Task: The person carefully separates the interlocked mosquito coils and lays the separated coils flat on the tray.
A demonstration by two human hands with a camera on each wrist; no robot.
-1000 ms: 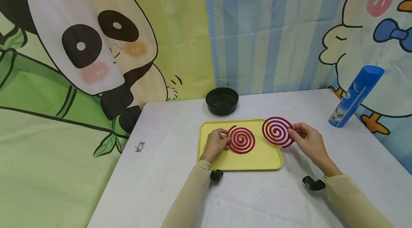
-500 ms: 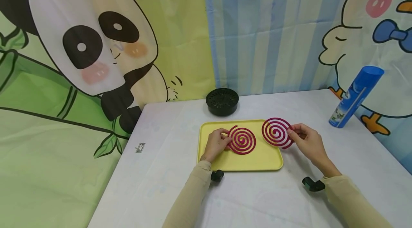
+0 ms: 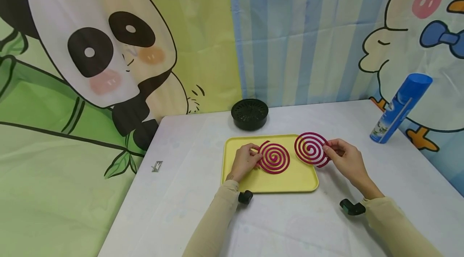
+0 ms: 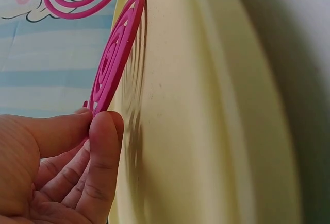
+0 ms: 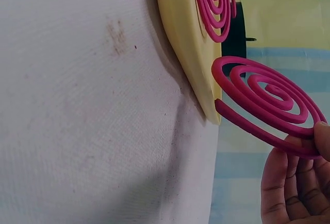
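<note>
Twice saw, in the head view, an outer ring pinched between thumb and fingers: on the magenta left coil right of centre, by the left hand, over the yellow tray; on the magenta right coil further right, by the right hand, overlapping the tray's upper-right corner. Noted a narrow gap between, a black dish beyond the tray's top edge, and white tabletop across the lower frame.

In the left wrist view, saw thumb and fingers closed on the left coil, tilted close to the tray; could not tell whether touching. Found the tray's raised edge curving down the right side.

In the right wrist view, saw the right coil gripped at lower right, free end towards the tray's corner, with tabletop spreading over the left half.
</note>
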